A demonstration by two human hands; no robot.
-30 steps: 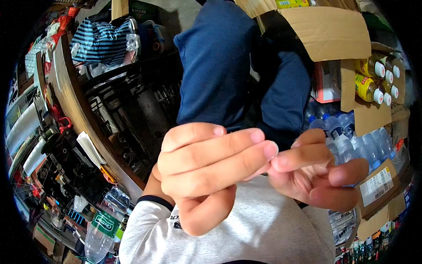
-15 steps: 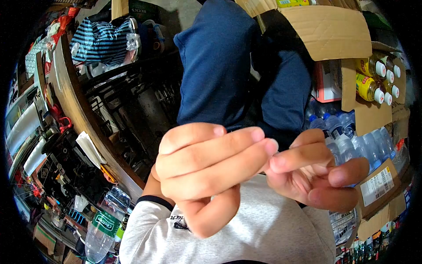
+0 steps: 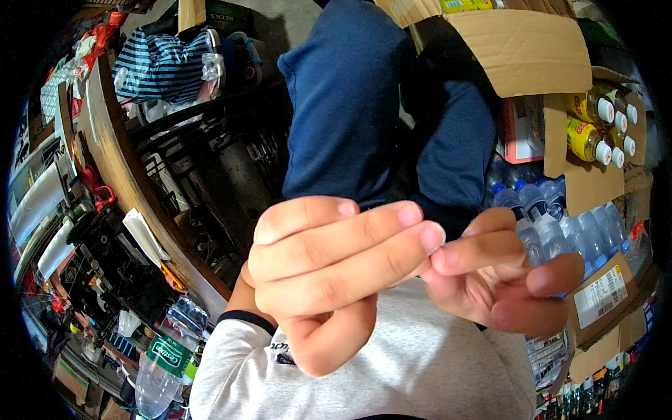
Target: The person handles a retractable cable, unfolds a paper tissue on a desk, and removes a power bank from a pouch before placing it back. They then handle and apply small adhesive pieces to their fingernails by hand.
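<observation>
You had your left hand [image 3: 322, 273] and right hand [image 3: 490, 283] raised in front of your grey shirt [image 3: 427, 350], their fingertips [image 3: 433, 236] meeting or overlapping in the head view; the left showed its backs of fingers, two stretched towards the right hand and the others bent, while the right had its palm side partly upward and its outer fingers curled. Whether either hand grasped something small I could not tell, since your own fingers hid the spot; the shirt, just below, was nearest to both.

Past your hands were your blue trousers [image 3: 343, 105]; to your right, a cardboard flap [image 3: 525, 56] stood near yellow-labelled bottles [image 3: 582, 138] with white caps, with clear bottles [image 3: 595, 234] closer to you and a carton [image 3: 602, 294] bearing a white label near your right hand; to your left were a striped bag [image 3: 164, 63], a wooden edge [image 3: 133, 168], white papers [image 3: 143, 234] beside it, and a green-labelled bottle [image 3: 166, 355] near your left sleeve [image 3: 227, 357].
</observation>
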